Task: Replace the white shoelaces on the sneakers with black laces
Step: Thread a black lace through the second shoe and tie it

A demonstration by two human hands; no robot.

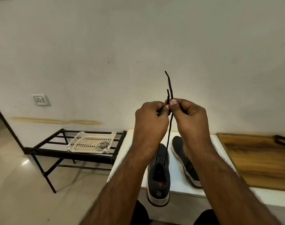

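While I scan from the left of the frame, I first meet a wall socket [40,99] at mid-left, and below it a black metal rack [60,153] standing on the tiled floor. On its top bars sits a white perforated tray [83,140], and in the tray's right corner lies a coil of white laces [102,145]. Moving to the centre, my left hand [152,117] and right hand [189,116] are raised side by side, thumbs touching, each pinching a strand of the black lace [169,127]. Both lace ends stick up above the fingers, the right one higher. From the hands the lace runs straight down to the left sneaker [158,174], whose heel overhangs the near edge of the white bench [175,176]. Just right of it, partly hidden by my right forearm, lies the second sneaker [186,161]. At the lower right lies a wooden board [258,159].
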